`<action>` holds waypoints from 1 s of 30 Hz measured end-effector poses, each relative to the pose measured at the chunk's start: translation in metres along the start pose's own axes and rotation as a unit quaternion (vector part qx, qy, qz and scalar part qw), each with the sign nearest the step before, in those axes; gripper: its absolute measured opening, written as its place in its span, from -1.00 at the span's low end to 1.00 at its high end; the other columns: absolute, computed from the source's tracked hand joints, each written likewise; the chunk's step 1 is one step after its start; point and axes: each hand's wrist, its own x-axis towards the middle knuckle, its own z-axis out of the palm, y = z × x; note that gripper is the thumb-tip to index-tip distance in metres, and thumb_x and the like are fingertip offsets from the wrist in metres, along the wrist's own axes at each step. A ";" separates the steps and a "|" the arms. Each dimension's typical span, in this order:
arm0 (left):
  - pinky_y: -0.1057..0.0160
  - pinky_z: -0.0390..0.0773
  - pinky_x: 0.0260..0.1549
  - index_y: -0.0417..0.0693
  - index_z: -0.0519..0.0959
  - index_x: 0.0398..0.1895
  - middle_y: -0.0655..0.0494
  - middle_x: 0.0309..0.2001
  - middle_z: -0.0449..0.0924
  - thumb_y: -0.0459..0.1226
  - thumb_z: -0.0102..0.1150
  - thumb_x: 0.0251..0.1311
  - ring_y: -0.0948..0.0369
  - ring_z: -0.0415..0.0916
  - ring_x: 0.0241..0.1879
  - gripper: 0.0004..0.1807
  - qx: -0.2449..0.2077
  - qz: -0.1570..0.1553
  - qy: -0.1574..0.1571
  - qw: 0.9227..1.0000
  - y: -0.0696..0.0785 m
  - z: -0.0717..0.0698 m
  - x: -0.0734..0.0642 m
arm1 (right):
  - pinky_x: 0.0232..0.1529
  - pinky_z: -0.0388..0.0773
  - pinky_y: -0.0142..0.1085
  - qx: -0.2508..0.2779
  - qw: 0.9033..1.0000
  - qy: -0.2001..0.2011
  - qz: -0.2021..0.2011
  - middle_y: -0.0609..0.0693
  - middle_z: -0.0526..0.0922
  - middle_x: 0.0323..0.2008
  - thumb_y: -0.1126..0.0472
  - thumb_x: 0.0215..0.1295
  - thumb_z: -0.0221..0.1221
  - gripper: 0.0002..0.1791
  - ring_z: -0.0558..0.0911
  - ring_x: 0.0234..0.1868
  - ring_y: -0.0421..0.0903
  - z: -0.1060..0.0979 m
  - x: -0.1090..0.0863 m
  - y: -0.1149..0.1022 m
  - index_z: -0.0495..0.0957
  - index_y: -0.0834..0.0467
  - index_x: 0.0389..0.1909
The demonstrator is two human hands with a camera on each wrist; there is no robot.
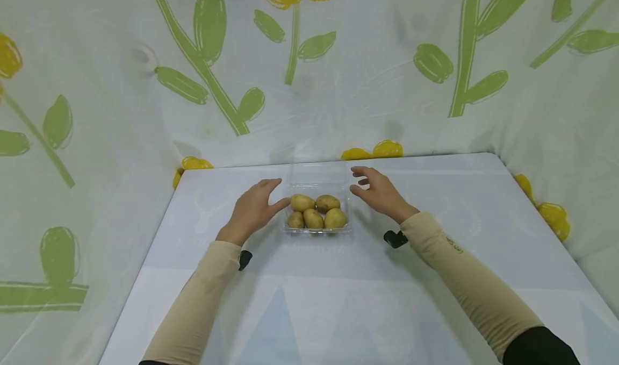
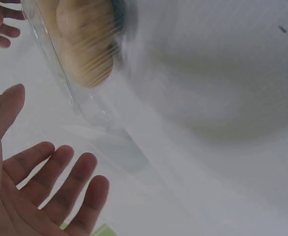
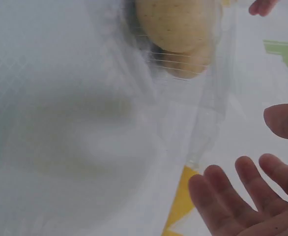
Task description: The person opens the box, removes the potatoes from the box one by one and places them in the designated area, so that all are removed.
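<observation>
A clear plastic clamshell box sits toward the back of the table, its transparent lid tipped back behind it. Inside lie several yellow potatoes in two rows. My left hand hovers on the box's left side, fingers extended and thumb tip right at the wall. On the other side is my right hand, fingers loosely bent toward the lid and holding nothing. Through the ribbed plastic, potatoes show in the left wrist view and in the right wrist view.
The white table carries pale blue printed shapes. Behind it and along both sides hangs a light curtain with green stems and yellow flowers. A small black device is at the right wrist, another at the left.
</observation>
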 end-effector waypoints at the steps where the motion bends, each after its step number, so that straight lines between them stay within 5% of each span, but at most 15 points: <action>1: -0.16 0.46 0.22 -0.14 0.40 0.44 -0.11 0.38 0.43 0.09 0.25 0.35 -0.10 0.40 0.34 -0.26 0.003 0.010 0.003 1.000 0.000 0.000 -0.003 | 0.20 0.53 0.06 0.002 1.000 0.003 -0.002 0.20 0.47 0.32 0.16 0.48 0.19 -0.39 0.56 0.22 0.20 -0.001 -0.001 -0.001 0.30 0.22 0.46; 13: -0.19 0.45 0.21 -0.14 0.47 0.40 0.00 0.42 0.40 0.23 0.34 0.15 -0.08 0.41 0.33 -0.11 0.001 0.089 0.006 0.996 -0.008 0.016 -0.026 | 0.19 0.56 -0.01 0.028 0.999 -0.010 -0.027 0.16 0.50 0.29 0.20 0.43 0.24 -0.36 0.56 0.23 0.23 0.007 -0.006 -0.029 0.28 0.18 0.47; 30: -0.21 0.45 0.21 -0.18 0.45 0.41 0.01 0.46 0.35 0.24 0.37 0.09 -0.11 0.42 0.32 -0.06 -0.014 0.085 -0.011 0.996 -0.009 0.024 -0.032 | 0.13 0.60 -0.07 0.005 0.993 -0.105 -0.051 0.22 0.58 0.21 0.20 0.36 0.32 -0.40 0.62 0.16 0.13 0.046 0.001 -0.062 0.40 0.20 0.37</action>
